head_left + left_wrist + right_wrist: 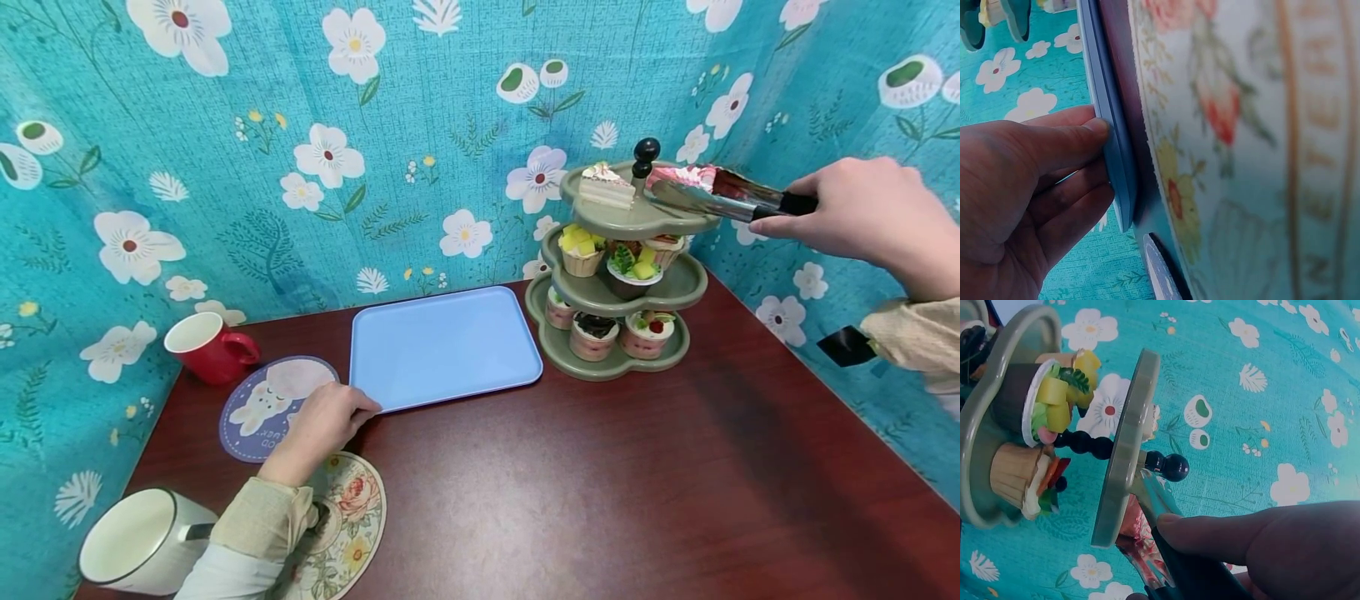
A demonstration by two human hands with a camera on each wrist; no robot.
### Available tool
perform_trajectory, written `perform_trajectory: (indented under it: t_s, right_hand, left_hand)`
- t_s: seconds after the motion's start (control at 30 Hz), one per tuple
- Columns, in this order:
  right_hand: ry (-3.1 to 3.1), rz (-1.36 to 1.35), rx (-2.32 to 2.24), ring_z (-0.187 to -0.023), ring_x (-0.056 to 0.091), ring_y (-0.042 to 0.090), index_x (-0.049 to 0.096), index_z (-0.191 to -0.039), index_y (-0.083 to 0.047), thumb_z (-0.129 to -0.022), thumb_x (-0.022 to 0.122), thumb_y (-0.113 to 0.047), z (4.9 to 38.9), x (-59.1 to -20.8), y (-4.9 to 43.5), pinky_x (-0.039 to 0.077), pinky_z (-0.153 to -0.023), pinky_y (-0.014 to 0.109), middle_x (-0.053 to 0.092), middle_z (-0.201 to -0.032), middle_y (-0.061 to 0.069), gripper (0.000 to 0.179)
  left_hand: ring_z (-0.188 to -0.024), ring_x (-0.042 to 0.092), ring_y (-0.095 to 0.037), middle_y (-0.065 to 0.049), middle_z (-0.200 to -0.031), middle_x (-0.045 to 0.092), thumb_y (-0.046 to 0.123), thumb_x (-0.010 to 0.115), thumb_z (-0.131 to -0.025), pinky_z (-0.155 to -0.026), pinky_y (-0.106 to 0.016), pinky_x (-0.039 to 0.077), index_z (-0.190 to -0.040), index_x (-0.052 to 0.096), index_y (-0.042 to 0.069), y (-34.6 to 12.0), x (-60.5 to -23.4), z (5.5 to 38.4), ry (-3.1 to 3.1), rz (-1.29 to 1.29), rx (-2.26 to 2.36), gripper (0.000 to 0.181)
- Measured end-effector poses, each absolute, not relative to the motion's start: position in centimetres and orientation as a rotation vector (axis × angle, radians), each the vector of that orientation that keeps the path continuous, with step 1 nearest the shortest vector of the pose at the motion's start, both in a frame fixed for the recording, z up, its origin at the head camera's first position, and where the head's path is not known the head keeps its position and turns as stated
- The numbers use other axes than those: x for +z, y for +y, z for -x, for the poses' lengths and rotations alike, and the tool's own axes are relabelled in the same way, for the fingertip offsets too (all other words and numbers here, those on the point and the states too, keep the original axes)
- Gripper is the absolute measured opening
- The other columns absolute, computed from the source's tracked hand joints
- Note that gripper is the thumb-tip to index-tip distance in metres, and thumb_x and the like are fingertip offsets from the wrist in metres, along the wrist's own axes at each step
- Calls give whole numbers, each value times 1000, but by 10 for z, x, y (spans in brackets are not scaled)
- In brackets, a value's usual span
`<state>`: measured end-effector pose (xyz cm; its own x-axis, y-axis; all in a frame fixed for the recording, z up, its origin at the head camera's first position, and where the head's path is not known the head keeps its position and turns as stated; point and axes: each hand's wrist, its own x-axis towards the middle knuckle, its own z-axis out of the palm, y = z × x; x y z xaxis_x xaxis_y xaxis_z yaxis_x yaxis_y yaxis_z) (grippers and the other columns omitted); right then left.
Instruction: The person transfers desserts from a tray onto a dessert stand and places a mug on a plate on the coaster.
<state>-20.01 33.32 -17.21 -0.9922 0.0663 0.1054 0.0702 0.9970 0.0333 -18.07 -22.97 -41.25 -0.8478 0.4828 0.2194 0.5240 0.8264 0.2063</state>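
My left hand (326, 421) pinches the near-left corner of a light blue tray (446, 346) lying on the table; in the left wrist view its thumb lies on the tray's rim (1110, 156). At the right, my right hand (870, 208) grips metal tongs (738, 206) by their black handles. The tongs' jaws stand on either side of a pink cake slice (686, 176) on the top tier of a green three-tier stand (600, 218). Whether they squeeze the slice I cannot tell. A white cake slice (606, 190) sits on the same tier, left of the black knob (647, 150).
Several cupcakes (581, 260) and dessert cups (594, 342) fill the lower tiers. To the left are a red mug (202, 354), a purple rabbit mat (247, 429) and a white pot (142, 554). A floral round mat (360, 517) lies under my left forearm.
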Motion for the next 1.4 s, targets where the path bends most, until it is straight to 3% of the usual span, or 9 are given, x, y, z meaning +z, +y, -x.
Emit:
perform_trajectory:
  t_s: [0.6, 0.7, 0.87, 1.2, 1.4]
  right_hand:
    - [-2966, 121, -82, -66, 50, 33, 51, -126, 18, -91, 68, -34, 185, -169, 332, 41, -53, 44, 60, -71, 25, 65]
    - [-2967, 112, -82, -64, 48, 32, 51, -127, 18, -92, 68, -33, 185, -169, 332, 39, -53, 42, 59, -67, 21, 64]
    - [-2996, 116, -81, -67, 48, 32, 49, -130, 18, -92, 67, -37, 192, -168, 335, 39, -52, 40, 59, -68, 20, 69]
    - [-3023, 101, -127, -76, 51, 40, 48, -130, 19, -88, 70, -47, 194, -163, 331, 44, -52, 43, 63, -85, 33, 81]
    - [-3022, 86, -108, -71, 50, 34, 49, -128, 19, -90, 69, -42, 190, -163, 329, 40, -51, 39, 63, -78, 28, 75]
  left_hand:
    - [-80, 73, -18, -3, -86, 78, 5, 78, -81, -74, -39, 59, -88, 82, 13, -230, -412, 180, -2858, 777, -409, 12]
    - [-79, 73, -18, -2, -86, 78, 4, 78, -80, -74, -40, 59, -88, 82, 14, -230, -412, 180, -2861, 771, -419, 12]
    - [-79, 73, -19, -2, -85, 78, 4, 78, -81, -73, -40, 58, -88, 81, 13, -231, -414, 181, -2857, 784, -418, 12]
    - [-80, 73, -18, -3, -86, 78, 5, 78, -81, -73, -39, 59, -88, 82, 13, -230, -412, 181, -2858, 783, -410, 11]
    - [-81, 73, -19, -3, -87, 78, 6, 77, -82, -74, -40, 59, -89, 81, 12, -230, -411, 181, -2876, 772, -400, 10]
